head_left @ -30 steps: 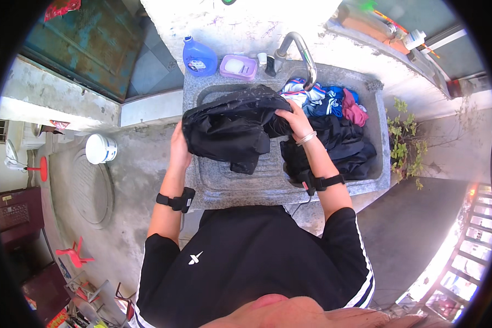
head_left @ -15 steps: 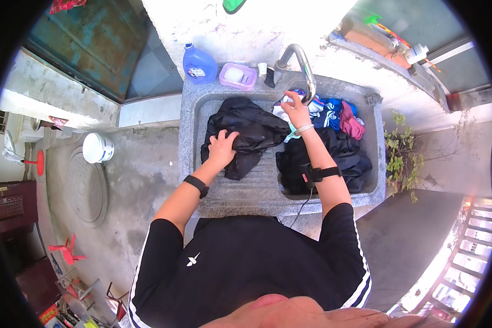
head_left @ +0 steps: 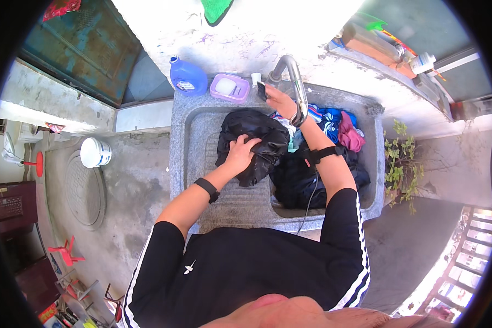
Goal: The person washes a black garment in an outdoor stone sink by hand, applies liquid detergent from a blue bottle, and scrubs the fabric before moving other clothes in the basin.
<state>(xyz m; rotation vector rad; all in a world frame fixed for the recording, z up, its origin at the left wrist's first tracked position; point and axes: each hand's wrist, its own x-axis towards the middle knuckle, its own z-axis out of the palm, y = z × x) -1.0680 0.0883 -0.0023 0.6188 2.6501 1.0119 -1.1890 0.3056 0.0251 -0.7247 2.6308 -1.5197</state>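
Observation:
A bunched black garment (head_left: 251, 123), shiny as if wet, lies on the ribbed washboard side of the grey stone sink (head_left: 224, 218). My left hand (head_left: 239, 156) grips its near side, fingers bent into the cloth. My right hand (head_left: 280, 103) is beside the curved metal tap (head_left: 296, 82), fingers stretched out toward a small dark object (head_left: 262, 91) at the tap's base. Whether the fingertips touch that object I cannot tell. Dark clothes (head_left: 295, 183) fill the basin under my right forearm, with a pink cloth (head_left: 351, 134) and blue-and-white cloth (head_left: 327, 123) behind them.
Along the sink's back ledge stand a blue detergent bottle (head_left: 188, 76), a lilac soap box (head_left: 229, 88) with white soap, and a small white cup (head_left: 256, 80). A white bucket (head_left: 96, 152) is on the floor at left. A leafy plant (head_left: 402, 158) grows beside the sink's right side.
My right hand has moved left past the tap, from over the basin toward the dark object. My left hand has shifted right, bunching the black garment closer to the basin.

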